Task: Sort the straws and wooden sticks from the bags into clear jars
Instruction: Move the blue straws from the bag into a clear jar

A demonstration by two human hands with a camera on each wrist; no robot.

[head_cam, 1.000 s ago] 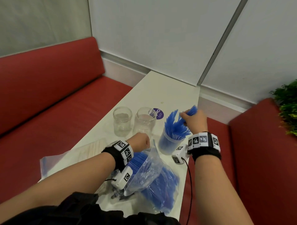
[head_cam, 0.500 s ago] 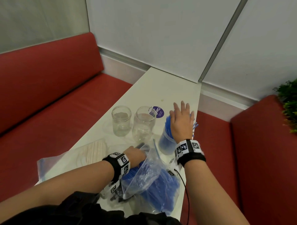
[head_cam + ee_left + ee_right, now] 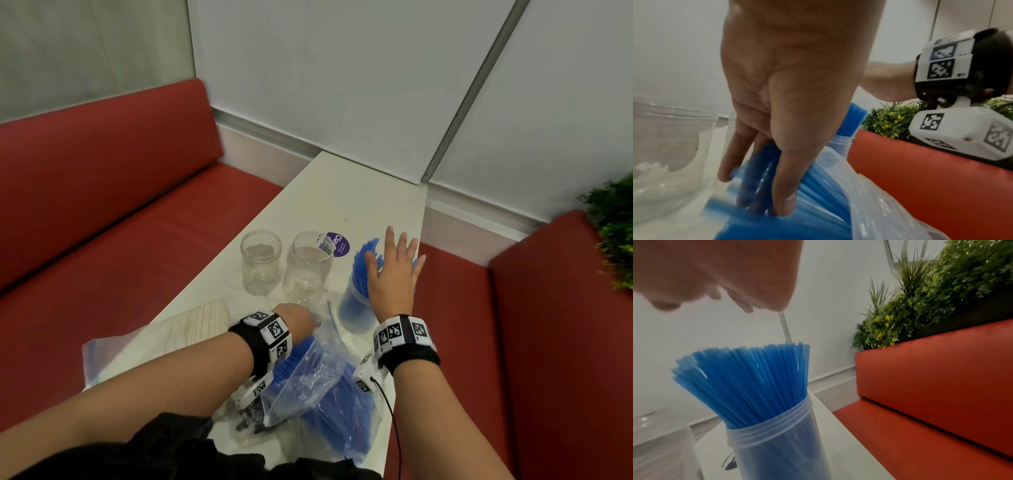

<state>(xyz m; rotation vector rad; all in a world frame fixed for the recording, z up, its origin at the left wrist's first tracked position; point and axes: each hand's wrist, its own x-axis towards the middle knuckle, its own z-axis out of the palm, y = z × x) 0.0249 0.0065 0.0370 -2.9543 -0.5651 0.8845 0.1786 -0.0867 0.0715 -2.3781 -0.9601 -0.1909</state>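
White table [image 3: 359, 192]: R hand [image 3: 394, 274] flat, fingers straight over jar straws [image 3: 748, 378]; L hand [image 3: 296, 320] fingers gripping bag straws [image 3: 818, 186].

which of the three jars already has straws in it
The jar under the right hand, packed with blue straws; the other two clear jars stand empty.

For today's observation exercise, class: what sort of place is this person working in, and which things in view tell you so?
Probably a booth in a café or canteen, though that is a guess. A narrow white table runs between two red padded benches, a planter of greenery tops one backrest, and a round purple sticker sits on the tabletop.
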